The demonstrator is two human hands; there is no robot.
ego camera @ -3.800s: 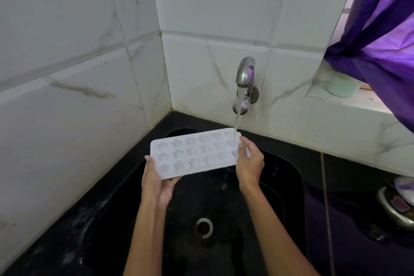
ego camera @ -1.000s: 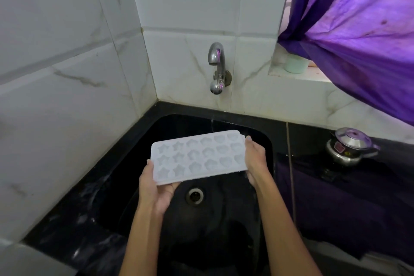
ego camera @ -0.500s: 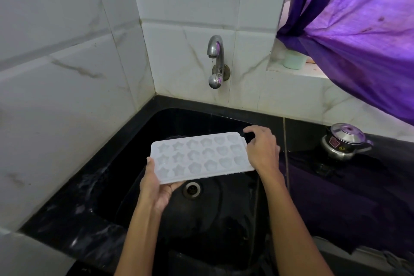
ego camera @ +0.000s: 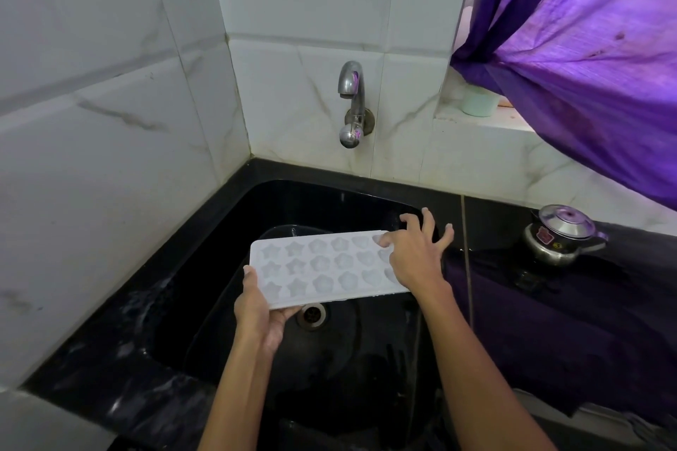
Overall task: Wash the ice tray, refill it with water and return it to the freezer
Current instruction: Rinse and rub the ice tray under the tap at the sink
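A white ice tray with star and heart shaped cells is held level over the black sink. My left hand grips its near left corner from below, thumb on the rim. My right hand lies over the tray's right end with fingers spread apart, thumb resting on the cells. The metal tap on the tiled wall stands behind the tray, and no water runs from it. Whether the cells hold water I cannot tell.
The sink drain shows just below the tray. A steel pressure cooker sits on the dark counter at right. A purple curtain hangs over the window ledge, where a pale green cup stands. White tiled walls close the left and back.
The tap's stream has stopped and the tray has come away from the spout toward me. My right hand has let go of the tray's right edge and spread its fingers above it.
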